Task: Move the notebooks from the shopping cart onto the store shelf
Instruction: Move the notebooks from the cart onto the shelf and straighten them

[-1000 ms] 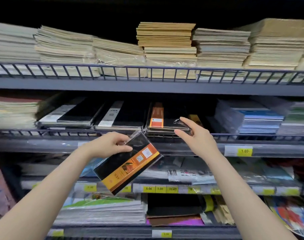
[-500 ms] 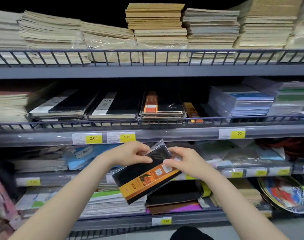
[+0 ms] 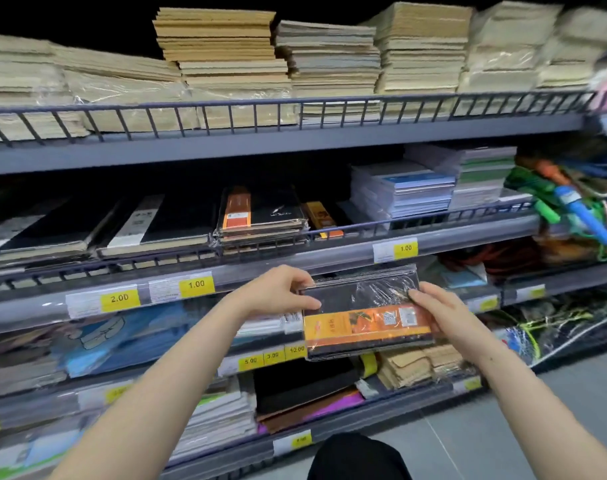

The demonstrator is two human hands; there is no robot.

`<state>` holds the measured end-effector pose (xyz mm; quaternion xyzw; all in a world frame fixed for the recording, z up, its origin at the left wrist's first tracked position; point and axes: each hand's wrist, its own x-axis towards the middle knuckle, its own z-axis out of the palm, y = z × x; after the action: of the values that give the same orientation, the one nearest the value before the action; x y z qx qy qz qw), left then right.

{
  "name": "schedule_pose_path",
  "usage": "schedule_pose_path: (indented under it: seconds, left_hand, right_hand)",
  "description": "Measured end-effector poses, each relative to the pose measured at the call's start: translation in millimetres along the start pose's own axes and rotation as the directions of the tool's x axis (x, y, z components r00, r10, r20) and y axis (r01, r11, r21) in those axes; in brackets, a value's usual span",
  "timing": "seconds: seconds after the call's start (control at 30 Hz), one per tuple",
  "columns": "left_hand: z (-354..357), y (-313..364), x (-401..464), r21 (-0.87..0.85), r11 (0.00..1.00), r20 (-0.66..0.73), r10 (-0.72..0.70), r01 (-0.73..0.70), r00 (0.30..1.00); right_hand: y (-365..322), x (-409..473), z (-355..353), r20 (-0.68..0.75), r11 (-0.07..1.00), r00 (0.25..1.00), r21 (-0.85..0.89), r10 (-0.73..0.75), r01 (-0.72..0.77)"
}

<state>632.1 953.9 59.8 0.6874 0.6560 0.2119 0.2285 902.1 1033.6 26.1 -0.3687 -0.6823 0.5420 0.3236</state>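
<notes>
Both hands' fingers are clamped on a wrapped notebook, left hand, right hand, below the wire-railed shelf where black notebook stacks are crowded.

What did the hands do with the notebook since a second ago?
The right hand left the shelf and took hold of the notebook, so both hands hold it now. It swung from slanted to nearly level. The left hand kept its grip, and the shelf stacks look the same.
</notes>
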Motion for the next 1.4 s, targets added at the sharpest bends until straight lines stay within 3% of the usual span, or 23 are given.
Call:
schedule_pose_path:
  seconds: [0.07, 0.2, 0.27, 0.33, 0.43, 0.53, 0.6, 0.73, 0.8, 0.9, 0.97, 1.07, 1.17, 1.4]
  left_hand:
    - [5, 10, 11, -0.003, 1.0, -0.044, 0.001, -0.001, 0.999]
    - [7, 28, 3, 0.081, 0.992, -0.187, 0.114, -0.1, 0.976]
    - [-8, 39, -13, 0.118, 0.962, -0.268, 0.27, -0.246, 0.925]
    - [-30, 43, -25, 0.264, 0.912, -0.394, 0.398, -0.313, 0.828]
    - [-60, 33, -31, 0.43, 0.9, -0.608, 0.349, -0.073, 0.713]
    - [-67, 16, -26, 0.455, 0.871, -0.667, 0.196, 0.184, 0.719]
    - [-64, 10, -23, 0.461, 0.863, -0.644, 0.165, 0.206, 0.747]
    - [-62, 5, -20, 0.459, 0.866, -0.653, 0.18, 0.196, 0.736]
    - [-61, 4, -20, 0.443, 0.878, -0.659, 0.182, 0.181, 0.73]
    - [-58, 1, -20, 0.422, 0.893, -0.675, 0.193, 0.159, 0.712]
    - [-56, 0, -22, 0.417, 0.897, -0.685, 0.202, 0.149, 0.7]
    - [-55, 1, -23, 0.393, 0.906, -0.698, 0.182, 0.158, 0.693]
    - [-54, 1, -23, 0.37, 0.915, -0.704, 0.162, 0.162, 0.691]
    - [-52, -4, -22, 0.409, 0.9, -0.706, 0.205, 0.154, 0.678]
  right_hand:
    - [5, -2, -17, -0.073, 0.999, 0.997, -0.004, 0.033, -0.034]
    - [5, -2, -36, -0.226, 0.982, 0.974, 0.19, 0.029, 0.015]
    - [-2, -1, -38, -0.306, 0.958, 0.951, 0.281, 0.036, 0.054]
    - [-16, 4, -35, -0.338, 0.925, 0.941, 0.361, 0.011, 0.118]
    - [-38, 25, -17, -0.33, 0.9, 0.942, 0.391, -0.057, 0.191]
    - [-60, 53, 14, -0.35, 0.893, 0.936, 0.408, -0.038, 0.189]
    - [-73, 69, 33, -0.385, 0.901, 0.923, 0.394, -0.016, 0.18]
    - [-81, 96, 55, -0.43, 0.91, 0.902, 0.385, 0.03, 0.154]
    - [-77, 105, 59, -0.422, 0.949, 0.906, 0.294, 0.021, 0.115]
    - [-72, 108, 58, -0.398, 0.993, 0.911, -0.096, -0.107, 0.074]
    - [-64, 105, 52, -0.395, 0.913, 0.89, -0.403, -0.229, 0.056]
    - [-57, 94, 54, -0.29, 0.654, 0.836, -0.749, -0.467, 0.106]
    - [-56, 93, 64, -0.098, 0.485, 0.84, -0.849, -0.533, 0.209]
    - [-65, 106, 76, 0.004, 0.451, 0.913, -0.869, -0.407, 0.205]
